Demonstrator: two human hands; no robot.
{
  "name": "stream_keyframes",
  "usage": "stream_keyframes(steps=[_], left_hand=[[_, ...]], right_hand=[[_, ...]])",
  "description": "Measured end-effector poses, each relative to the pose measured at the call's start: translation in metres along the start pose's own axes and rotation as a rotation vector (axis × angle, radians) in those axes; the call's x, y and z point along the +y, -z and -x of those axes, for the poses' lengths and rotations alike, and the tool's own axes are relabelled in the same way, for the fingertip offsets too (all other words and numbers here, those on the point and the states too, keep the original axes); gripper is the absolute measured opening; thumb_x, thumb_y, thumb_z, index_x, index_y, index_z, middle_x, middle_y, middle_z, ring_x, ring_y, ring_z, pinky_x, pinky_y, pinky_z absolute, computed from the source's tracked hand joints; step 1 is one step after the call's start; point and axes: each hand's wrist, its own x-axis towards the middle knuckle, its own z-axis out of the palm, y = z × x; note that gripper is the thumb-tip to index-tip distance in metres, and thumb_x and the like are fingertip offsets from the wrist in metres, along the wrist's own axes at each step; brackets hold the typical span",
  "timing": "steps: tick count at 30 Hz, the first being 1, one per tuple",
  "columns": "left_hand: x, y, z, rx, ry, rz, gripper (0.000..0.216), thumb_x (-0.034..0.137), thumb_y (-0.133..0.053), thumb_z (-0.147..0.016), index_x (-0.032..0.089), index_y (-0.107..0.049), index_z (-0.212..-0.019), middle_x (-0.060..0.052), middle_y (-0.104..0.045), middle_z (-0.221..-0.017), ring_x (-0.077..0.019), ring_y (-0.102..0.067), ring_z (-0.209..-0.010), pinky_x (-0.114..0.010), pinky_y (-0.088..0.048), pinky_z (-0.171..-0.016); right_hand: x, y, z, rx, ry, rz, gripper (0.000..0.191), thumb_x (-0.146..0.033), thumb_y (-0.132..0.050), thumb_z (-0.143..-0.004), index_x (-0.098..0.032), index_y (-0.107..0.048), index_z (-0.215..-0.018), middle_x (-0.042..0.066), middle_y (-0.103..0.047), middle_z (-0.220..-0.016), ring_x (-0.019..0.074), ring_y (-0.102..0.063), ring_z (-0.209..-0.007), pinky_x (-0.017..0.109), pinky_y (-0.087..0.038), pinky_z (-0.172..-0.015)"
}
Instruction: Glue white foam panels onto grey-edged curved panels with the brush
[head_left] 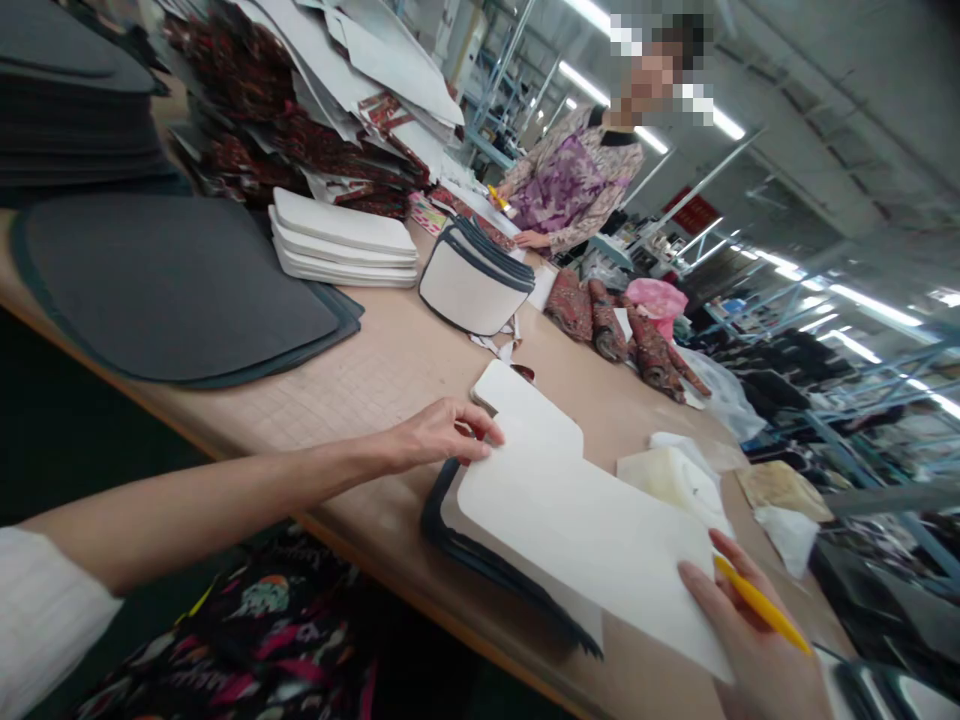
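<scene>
A white flat panel (pixel 592 525) lies on top of a stack of dark-edged pieces (pixel 480 555) near the front edge of the wooden table (pixel 375 370). My left hand (pixel 442 432) rests on the panel's left end, fingers curled over its edge. My right hand (pixel 757 640) presses the panel's right end with fingers flat, and a yellow pen (pixel 761 605) lies between its fingers. A second white panel (pixel 525 400) lies just behind the first.
Dark grey foam sheets (pixel 172 285) lie at the left, with a stack of white pieces (pixel 341 240) and a pile of bound cream panels (pixel 472 280) behind. Patterned fabric rolls (pixel 622 335) lie further back. Another person (pixel 577 180) works at the far end. Pale scraps (pixel 679 475) sit right.
</scene>
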Motion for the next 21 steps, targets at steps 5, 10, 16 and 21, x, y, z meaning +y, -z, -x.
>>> stream_keyframes(steps=[5, 10, 16, 21], left_hand=[[-0.027, 0.006, 0.002, -0.025, 0.012, 0.041, 0.032, 0.016, -0.066, -0.058, 0.012, -0.069, -0.09, -0.002, -0.064, -0.077, -0.0136, -0.056, -0.071, -0.024, -0.043, -0.066], [-0.036, 0.005, 0.007, 0.009, -0.017, 0.021, 0.035, 0.014, -0.068, -0.056, 0.012, -0.07, -0.092, -0.002, -0.061, -0.083, -0.0121, -0.052, -0.07, -0.022, -0.041, -0.063], [-0.046, 0.004, 0.014, 0.02, -0.093, -0.053, 0.042, 0.01, -0.067, -0.056, 0.014, -0.068, -0.098, -0.003, -0.057, -0.093, -0.0139, -0.055, -0.077, -0.024, -0.046, -0.069], [-0.048, 0.003, 0.015, 0.019, -0.097, -0.094, 0.043, 0.01, -0.065, -0.058, 0.012, -0.067, -0.101, -0.005, -0.058, -0.095, -0.0148, -0.056, -0.078, -0.025, -0.047, -0.07]], right_hand=[[0.01, 0.003, -0.008, -0.027, 0.025, 0.048, 0.086, -0.032, -0.085, -0.043, -0.025, -0.052, -0.123, -0.01, -0.045, -0.054, 0.0071, -0.049, -0.042, 0.013, -0.041, -0.037], [0.014, 0.006, -0.014, 0.011, 0.046, 0.142, 0.084, -0.034, -0.084, -0.046, -0.026, -0.052, -0.123, -0.01, -0.044, -0.053, 0.0068, -0.047, -0.043, 0.013, -0.041, -0.037], [0.015, 0.014, -0.016, 0.0, 0.069, 0.265, 0.083, -0.038, -0.082, -0.048, -0.028, -0.05, -0.124, -0.009, -0.043, -0.054, 0.0103, -0.048, -0.044, 0.018, -0.041, -0.035], [0.009, 0.011, -0.009, 0.03, 0.065, 0.295, 0.082, -0.04, -0.081, -0.047, -0.029, -0.053, -0.123, -0.006, -0.048, -0.062, 0.0124, -0.052, -0.048, 0.022, -0.044, -0.038]])
